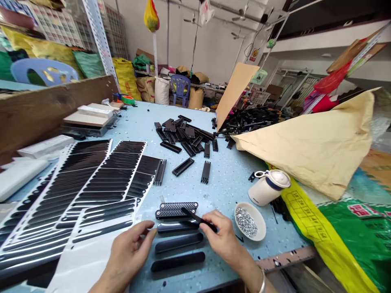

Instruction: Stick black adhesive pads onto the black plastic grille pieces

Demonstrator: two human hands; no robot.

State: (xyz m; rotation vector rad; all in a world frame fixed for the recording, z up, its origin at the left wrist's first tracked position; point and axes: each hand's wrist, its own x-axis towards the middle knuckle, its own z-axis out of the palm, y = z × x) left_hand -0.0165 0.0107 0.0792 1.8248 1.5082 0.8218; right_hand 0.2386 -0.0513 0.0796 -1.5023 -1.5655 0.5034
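Note:
My right hand [221, 234] grips slim black tweezers [195, 216], whose tip points left over a textured black bar [175, 210] with round metal-looking ends. Beside the left end of a glossy black strip [177, 227] is my left hand [132, 246], thumb and forefinger close together but slightly apart, with nothing visible between them. Two more long black rounded pieces lie below in a row, the middle one [179, 243] and the nearest one [178, 261]. Sheets of glossy black stickers [100, 175] spread out left of my left hand.
A white bowl of small metal nuts [246, 221] and a lidded white mug [269, 187] stand at the right. Farther back lies a pile of black grooved parts [186, 136]. Brown paper [308, 142] and a green-yellow sack [345, 228] border the right. White boxes [45, 146] lie left.

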